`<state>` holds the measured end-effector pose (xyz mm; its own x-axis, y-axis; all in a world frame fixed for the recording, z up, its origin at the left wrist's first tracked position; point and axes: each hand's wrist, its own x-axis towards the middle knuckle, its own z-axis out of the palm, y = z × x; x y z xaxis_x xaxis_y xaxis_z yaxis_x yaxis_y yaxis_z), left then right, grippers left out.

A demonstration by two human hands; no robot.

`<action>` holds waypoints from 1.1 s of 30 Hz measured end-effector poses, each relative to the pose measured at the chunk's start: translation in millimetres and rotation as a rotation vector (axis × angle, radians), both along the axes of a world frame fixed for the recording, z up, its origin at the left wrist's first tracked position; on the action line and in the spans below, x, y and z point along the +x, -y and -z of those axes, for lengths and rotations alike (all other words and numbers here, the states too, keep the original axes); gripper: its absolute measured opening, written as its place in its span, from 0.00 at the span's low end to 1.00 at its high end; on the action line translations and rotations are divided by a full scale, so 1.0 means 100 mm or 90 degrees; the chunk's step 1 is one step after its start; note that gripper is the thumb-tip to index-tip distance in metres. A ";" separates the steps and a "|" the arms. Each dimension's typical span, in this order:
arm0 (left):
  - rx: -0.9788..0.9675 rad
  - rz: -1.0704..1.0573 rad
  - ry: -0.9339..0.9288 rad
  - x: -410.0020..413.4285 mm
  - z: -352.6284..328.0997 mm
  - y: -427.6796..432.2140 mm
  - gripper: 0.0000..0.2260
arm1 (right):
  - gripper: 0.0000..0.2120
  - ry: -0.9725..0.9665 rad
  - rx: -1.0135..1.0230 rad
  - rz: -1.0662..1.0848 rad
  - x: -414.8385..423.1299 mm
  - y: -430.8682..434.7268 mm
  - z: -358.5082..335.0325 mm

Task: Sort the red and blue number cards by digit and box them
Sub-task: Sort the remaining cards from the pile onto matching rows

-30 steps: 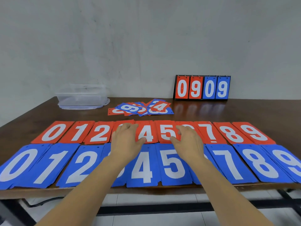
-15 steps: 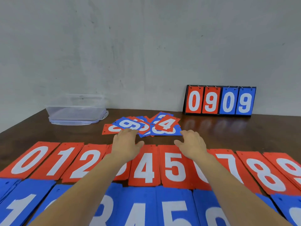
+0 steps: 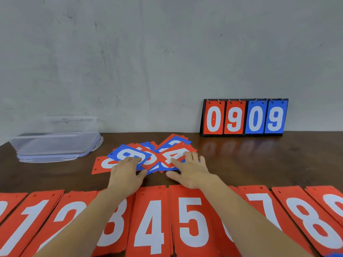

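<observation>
A loose heap of mixed red and blue number cards (image 3: 148, 154) lies mid-table. My left hand (image 3: 126, 173) rests flat with its fingertips on the blue 9 card (image 3: 128, 153) at the heap's left. Fingers spread, my right hand (image 3: 189, 169) lies on the red 4 card (image 3: 176, 152) at the heap's right. Neither hand has lifted a card. A sorted row of red cards (image 3: 152, 219), digits ascending from left to right, runs across the near table under my forearms. My arms hide the 3 partly and the 6 almost fully.
A clear plastic box (image 3: 55, 143) sits on its lid at the back left. A small flip scoreboard (image 3: 245, 117) reading 0909 stands against the grey wall at the back right. Bare dark wood shows to the right of the heap.
Both hands reached forward from the sorted rows to the loose heap and now touch its top cards. The camera moved forward, so the blue row has dropped out of view.
</observation>
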<state>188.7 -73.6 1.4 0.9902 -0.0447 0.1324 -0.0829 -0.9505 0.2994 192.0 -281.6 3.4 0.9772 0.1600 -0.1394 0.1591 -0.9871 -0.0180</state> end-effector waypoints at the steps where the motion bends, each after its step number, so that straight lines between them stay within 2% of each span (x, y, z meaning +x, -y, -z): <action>1: -0.003 0.004 -0.003 0.02 0.00 0.02 0.24 | 0.31 0.001 0.014 -0.022 -0.03 -0.05 0.00; 6: -0.022 0.021 -0.007 0.08 0.02 0.02 0.25 | 0.25 0.005 0.086 -0.109 -0.18 -0.12 0.01; 9: -0.021 0.018 -0.004 0.10 0.01 0.02 0.26 | 0.18 0.015 0.202 -0.119 -0.19 -0.01 0.00; 11: -0.010 0.020 0.000 0.11 -0.02 0.04 0.26 | 0.14 0.097 0.274 -0.064 -0.13 0.13 -0.02; 14: 0.012 0.024 -0.012 0.11 -0.05 0.11 0.31 | 0.14 0.224 0.310 0.085 -0.02 0.39 -0.04; 17: 0.070 0.024 -0.052 0.08 -0.06 0.23 0.39 | 0.14 0.224 0.309 0.171 0.04 0.51 -0.04; 20: 0.101 0.014 -0.074 0.09 -0.07 0.33 0.39 | 0.13 0.219 0.326 0.191 0.06 0.51 -0.02; 24: 0.074 0.001 -0.081 0.17 -0.09 0.31 0.33 | 0.14 0.217 0.303 0.202 0.11 0.48 0.00; 30: 0.026 -0.040 -0.067 0.22 0.02 0.25 0.34 | 0.20 0.176 0.138 0.115 0.32 0.27 -0.08; 33: 0.033 -0.065 -0.042 0.22 0.08 0.22 0.32 | 0.25 0.093 0.057 0.084 0.50 0.09 0.00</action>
<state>210.5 -95.3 -6.4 0.9965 0.0514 0.0665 0.0332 -0.9674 0.2512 242.4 -290.7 3.1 0.9993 0.0347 0.0149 0.0359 -0.9950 -0.0930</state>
